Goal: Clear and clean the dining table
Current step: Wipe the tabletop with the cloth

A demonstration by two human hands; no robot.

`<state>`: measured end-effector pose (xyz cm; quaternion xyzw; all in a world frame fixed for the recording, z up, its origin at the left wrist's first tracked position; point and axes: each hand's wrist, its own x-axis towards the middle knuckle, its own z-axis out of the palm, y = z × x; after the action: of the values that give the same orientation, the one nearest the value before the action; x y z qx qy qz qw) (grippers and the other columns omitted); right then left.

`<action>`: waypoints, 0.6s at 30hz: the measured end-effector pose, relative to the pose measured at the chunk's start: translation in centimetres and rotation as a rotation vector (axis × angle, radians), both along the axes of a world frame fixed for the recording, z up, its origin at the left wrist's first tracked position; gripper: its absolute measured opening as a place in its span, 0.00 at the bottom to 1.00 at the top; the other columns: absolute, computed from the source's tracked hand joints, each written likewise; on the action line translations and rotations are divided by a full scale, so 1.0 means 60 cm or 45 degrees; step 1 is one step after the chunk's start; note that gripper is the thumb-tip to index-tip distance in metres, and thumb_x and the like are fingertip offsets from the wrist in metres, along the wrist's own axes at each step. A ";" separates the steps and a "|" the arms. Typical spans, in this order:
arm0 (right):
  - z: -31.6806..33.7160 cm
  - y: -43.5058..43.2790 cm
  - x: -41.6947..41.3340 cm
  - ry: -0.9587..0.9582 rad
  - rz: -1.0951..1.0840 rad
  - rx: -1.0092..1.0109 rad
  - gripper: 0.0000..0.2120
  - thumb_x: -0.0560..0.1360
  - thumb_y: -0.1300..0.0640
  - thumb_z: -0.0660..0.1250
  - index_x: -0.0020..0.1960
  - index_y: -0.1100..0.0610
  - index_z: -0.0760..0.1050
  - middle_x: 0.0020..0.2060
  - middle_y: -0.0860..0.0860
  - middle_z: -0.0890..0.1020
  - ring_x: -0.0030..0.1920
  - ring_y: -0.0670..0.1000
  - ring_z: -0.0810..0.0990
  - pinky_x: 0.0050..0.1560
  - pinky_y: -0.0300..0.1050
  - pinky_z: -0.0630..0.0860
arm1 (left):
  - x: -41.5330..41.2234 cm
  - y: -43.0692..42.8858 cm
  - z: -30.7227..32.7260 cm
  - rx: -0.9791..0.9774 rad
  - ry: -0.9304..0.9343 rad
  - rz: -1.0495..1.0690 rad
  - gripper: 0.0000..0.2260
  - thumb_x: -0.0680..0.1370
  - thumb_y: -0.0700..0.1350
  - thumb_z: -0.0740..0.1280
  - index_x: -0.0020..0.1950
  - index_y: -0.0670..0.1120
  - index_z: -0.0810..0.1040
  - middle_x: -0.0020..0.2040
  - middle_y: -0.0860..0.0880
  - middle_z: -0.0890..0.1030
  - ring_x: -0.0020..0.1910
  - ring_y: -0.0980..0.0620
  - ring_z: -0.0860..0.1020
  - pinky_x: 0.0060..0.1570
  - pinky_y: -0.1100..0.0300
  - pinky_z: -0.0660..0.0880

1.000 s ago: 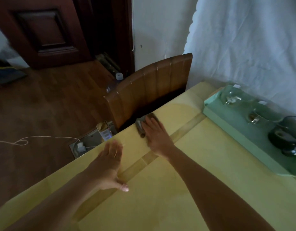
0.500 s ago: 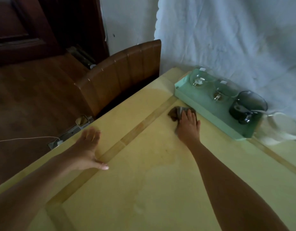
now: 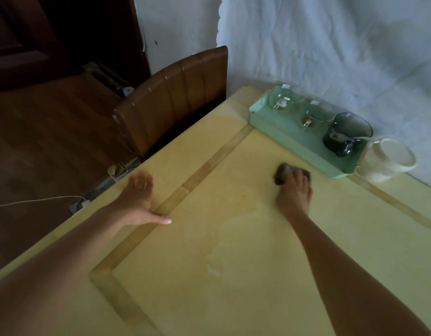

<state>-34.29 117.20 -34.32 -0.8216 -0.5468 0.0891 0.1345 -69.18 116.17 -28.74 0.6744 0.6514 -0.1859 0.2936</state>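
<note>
Two hands are on one yellow table. The left hand lies flat near the left edge, fingers straight and close together, thumb spread out to the right. The right hand is farther off and to the right, its fingers curled down over one dark cloth and pressing it to the tabletop, just on the near side of the tray.

One green tray sits along the far edge against a white sheet. It holds three vessels in a row: two clear glasses at the left and one dark mug at the right end. One white tub stands on the table just right of the tray. One brown chair is pushed in at the far left side. On the floor to the left lie one white cable and one power strip.

Most of the cloth is hidden under the right hand's fingers; only its far and left part shows. Both forearms are cut off by the bottom edge. The table hides the chair's seat. What is in the glasses and the mug is too dim to make out. A faint pale patch shows on the tabletop between the hands; whether it is damp I cannot tell.
</note>
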 end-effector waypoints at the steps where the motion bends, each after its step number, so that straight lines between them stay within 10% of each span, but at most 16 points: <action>1: 0.000 0.003 -0.038 -0.004 0.123 0.015 0.30 0.71 0.64 0.56 0.73 0.51 0.59 0.72 0.56 0.61 0.74 0.57 0.54 0.72 0.53 0.52 | 0.000 0.000 0.002 -0.004 0.001 -0.002 0.56 0.68 0.66 0.67 0.74 0.43 0.30 0.74 0.42 0.30 0.74 0.41 0.32 0.73 0.49 0.41; 9: 0.001 -0.133 -0.274 0.039 1.029 0.022 0.28 0.77 0.58 0.52 0.76 0.53 0.52 0.77 0.52 0.51 0.77 0.53 0.46 0.73 0.46 0.36 | -0.026 0.000 0.005 -0.043 -0.073 -0.015 0.54 0.68 0.62 0.70 0.76 0.47 0.32 0.75 0.45 0.31 0.74 0.45 0.33 0.74 0.48 0.44; 12: -0.026 -0.151 -0.217 0.042 1.251 -0.045 0.28 0.73 0.52 0.52 0.74 0.52 0.58 0.74 0.54 0.62 0.74 0.54 0.58 0.73 0.50 0.48 | -0.047 -0.023 0.012 -0.013 -0.040 -0.099 0.55 0.68 0.62 0.70 0.75 0.48 0.30 0.75 0.47 0.30 0.74 0.46 0.33 0.73 0.50 0.42; 15: -0.025 -0.097 -0.140 0.095 0.853 -0.006 0.24 0.73 0.56 0.58 0.69 0.57 0.67 0.68 0.60 0.70 0.67 0.61 0.70 0.65 0.57 0.67 | -0.081 -0.044 0.017 0.045 0.038 -0.166 0.55 0.68 0.64 0.69 0.75 0.48 0.30 0.75 0.46 0.32 0.75 0.46 0.34 0.73 0.50 0.43; 18: -0.001 -0.037 -0.089 0.024 0.257 -0.040 0.27 0.77 0.61 0.57 0.75 0.58 0.56 0.76 0.57 0.55 0.75 0.57 0.54 0.72 0.59 0.52 | -0.111 -0.053 0.015 0.021 0.024 -0.162 0.55 0.67 0.66 0.68 0.75 0.47 0.31 0.76 0.45 0.34 0.75 0.47 0.36 0.74 0.51 0.43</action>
<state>-39.63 114.98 -34.38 -0.7635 -0.6240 0.1185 0.1169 -75.82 113.02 -27.87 0.7150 0.6115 -0.2053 0.2695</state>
